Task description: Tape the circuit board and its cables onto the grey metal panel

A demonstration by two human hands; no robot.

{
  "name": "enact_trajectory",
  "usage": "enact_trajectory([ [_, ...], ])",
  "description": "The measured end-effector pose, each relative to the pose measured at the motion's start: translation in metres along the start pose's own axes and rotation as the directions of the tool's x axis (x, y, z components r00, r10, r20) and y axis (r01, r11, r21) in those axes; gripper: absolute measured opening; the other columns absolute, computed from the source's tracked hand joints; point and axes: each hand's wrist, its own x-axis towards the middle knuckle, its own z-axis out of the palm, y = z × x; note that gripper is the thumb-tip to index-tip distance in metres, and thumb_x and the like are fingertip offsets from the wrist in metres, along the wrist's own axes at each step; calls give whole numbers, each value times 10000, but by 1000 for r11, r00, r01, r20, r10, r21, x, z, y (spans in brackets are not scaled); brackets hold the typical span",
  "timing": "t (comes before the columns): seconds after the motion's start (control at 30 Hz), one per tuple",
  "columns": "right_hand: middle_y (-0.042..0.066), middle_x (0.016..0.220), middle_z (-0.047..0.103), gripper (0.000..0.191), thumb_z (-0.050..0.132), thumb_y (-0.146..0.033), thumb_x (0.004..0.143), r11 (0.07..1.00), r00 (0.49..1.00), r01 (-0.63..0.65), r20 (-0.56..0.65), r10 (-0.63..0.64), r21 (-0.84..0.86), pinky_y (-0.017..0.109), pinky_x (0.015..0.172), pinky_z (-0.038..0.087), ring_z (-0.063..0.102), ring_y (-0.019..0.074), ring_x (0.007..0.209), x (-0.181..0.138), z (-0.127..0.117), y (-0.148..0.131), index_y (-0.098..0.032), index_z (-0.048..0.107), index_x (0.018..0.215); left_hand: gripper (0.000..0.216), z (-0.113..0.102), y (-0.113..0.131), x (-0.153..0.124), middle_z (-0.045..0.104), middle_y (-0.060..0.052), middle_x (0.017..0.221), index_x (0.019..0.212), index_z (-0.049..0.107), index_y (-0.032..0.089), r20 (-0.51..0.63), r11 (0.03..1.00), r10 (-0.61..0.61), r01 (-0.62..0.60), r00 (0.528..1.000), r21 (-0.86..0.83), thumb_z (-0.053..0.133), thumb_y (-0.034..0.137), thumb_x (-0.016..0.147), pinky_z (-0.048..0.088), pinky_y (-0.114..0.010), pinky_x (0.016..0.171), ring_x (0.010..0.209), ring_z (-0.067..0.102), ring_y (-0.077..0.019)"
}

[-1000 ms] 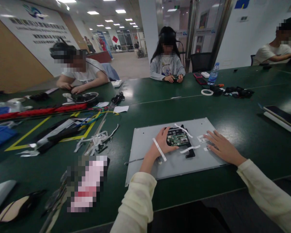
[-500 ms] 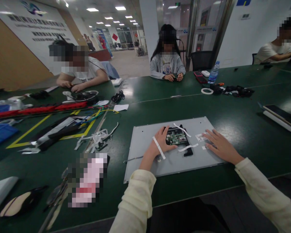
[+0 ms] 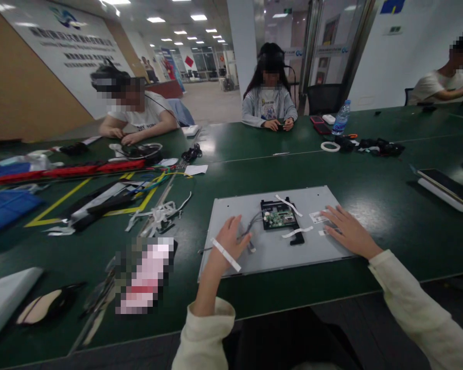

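Grey panel [image 3: 235,210] bears one circuit board [image 3: 278,216]; left hand [image 3: 231,239] (one tape strip [image 3: 226,254]) and right hand [image 3: 347,231] lie open, empty.

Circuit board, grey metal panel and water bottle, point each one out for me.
circuit board [image 3: 278,216], head view, middle of the green board.
grey metal panel [image 3: 289,253], head view, bare patch near its front edge.
water bottle [image 3: 341,118], head view, its labelled body.

My left sleeve [image 3: 206,334] and right sleeve [image 3: 416,303] are loose, pale cream, and long. My left hand [image 3: 231,237] and right hand [image 3: 349,231] are bare. A strip of white tape [image 3: 226,255] crosses my left wrist.
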Motion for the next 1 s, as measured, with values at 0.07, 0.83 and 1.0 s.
enact_trajectory([
  [0.07, 57, 1506, 334, 563, 341, -510, 927, 1000, 1000, -4, 1, 4, 5, 549, 1045, 358, 247, 328, 1398, 0, 1, 1, -267, 370, 1434, 456, -9, -10, -21, 530, -143, 1262, 1263, 492, 155, -37, 997, -41, 43, 998, 60, 504, 394, 875, 425, -452, 1007, 1176, 522, -266],
  [0.83, 52, 1508, 329, 559, 328, -511, 935, 1000, 1000, -19, 16, 19, 5, 559, 1053, 356, 229, 332, 1404, -1, 1, -2, -263, 365, 1435, 543, -45, 69, 12, 509, -128, 1335, 1337, 433, 211, 41, 977, 75, -82, 996, 195, 573, 335, 827, 405, -487, 984, 1205, 501, -325],
  [1.0, 64, 1497, 349, 550, 340, -498, 933, 1000, 1000, 0, 0, 0, -3, 543, 1062, 349, 234, 322, 1405, 1, 1, -2, -247, 388, 1420, 820, -2, 71, 68, 315, -194, 1474, 1397, 349, 213, 124, 984, 162, -169, 979, 49, 713, 449, 701, 292, -579, 1051, 1349, 306, -411],
])
